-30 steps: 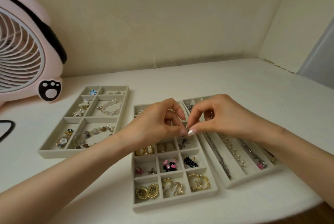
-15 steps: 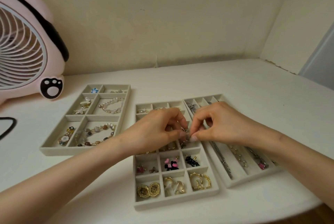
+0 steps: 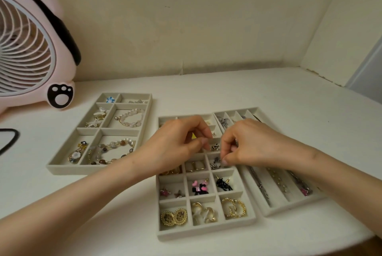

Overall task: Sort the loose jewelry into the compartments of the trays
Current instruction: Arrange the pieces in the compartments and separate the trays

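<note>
Three grey trays lie side by side on the white table. My right hand (image 3: pixel 248 144) reaches down into a right-column compartment of the middle tray (image 3: pixel 206 233) and pinches a small silver earring (image 3: pixel 216 164) there with thumb and forefinger. Just to the left, my left hand (image 3: pixel 175 146) hovers over the same tray. Its fingers are curled, thumb against fingertip, and nothing shows between them. Gold hoops (image 3: pixel 234 208), pink-and-black studs (image 3: pixel 199 187) and other earrings fill the near compartments.
The left tray (image 3: pixel 62 170) holds beaded bracelets (image 3: pixel 111 152) and charms. The right tray (image 3: pixel 289 208) has long slots with chains, partly under my right forearm. A pink fan (image 3: pixel 31 49) stands at the back left, with a black cord (image 3: pixel 10 142) beside it.
Both hands came down from above the middle tray, where they pinched one small piece together. They have now parted, and the right hand has gone lower into a compartment.
</note>
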Motion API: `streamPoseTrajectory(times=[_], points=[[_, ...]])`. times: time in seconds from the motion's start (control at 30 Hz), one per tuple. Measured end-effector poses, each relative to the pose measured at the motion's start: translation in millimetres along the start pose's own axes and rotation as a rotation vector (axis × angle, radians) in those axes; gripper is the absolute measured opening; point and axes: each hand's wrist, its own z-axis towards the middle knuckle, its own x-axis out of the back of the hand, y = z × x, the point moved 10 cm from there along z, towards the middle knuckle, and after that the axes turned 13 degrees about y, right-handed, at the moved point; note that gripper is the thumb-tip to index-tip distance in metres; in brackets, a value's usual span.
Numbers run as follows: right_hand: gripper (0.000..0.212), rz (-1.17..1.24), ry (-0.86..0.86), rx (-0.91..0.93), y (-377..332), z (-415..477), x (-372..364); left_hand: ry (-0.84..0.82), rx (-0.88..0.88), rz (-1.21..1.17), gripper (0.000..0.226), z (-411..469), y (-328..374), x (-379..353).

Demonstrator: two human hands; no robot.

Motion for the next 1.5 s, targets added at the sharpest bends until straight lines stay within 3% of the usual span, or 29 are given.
streamPoseTrajectory(times=[0.27,0.43,0.53,0.8,1.1,1.2,1.3,1.5], points=[[0.01,-0.099,0.006,0.068,-7.0,0.8,3.5,-0.001,-0.027,-0.025,0.012,-0.9,2.6,0.5],[0.012,0.048,0.072,0.061,-5.5,-8.1,24.4,-0.007,-0.053,-0.03,0.01,-1.6,4.4,1.5],[0.012,0.129,0.025,0.089,-11.3,-23.2,20.3,-0.017,-0.067,-0.027,0.006,-2.5,4.2,1.0],[0.016,0.007,0.088,0.135,-13.8,-39.3,10.1,-0.049,-0.071,-0.005,0.003,-3.4,8.4,-0.8],[0.006,-0.029,0.095,0.136,-11.7,-41.8,8.8,-0.17,-0.213,0.265,0.013,-13.8,25.1,-15.6],[0.013,-0.037,0.118,0.137,-12.9,-42.2,10.9,-0.16,-0.279,0.365,0.011,-16.5,30.8,-19.5],[0.02,-0.036,0.162,0.138,-12.8,-43.1,15.1,-0.153,-0.302,0.41,0.012,-17.3,34.5,-21.3],[0.014,-0.018,0.196,0.172,-15.8,-48.3,15.0,-0.16,-0.296,0.425,0.009,-18.2,34.2,-22.8]])
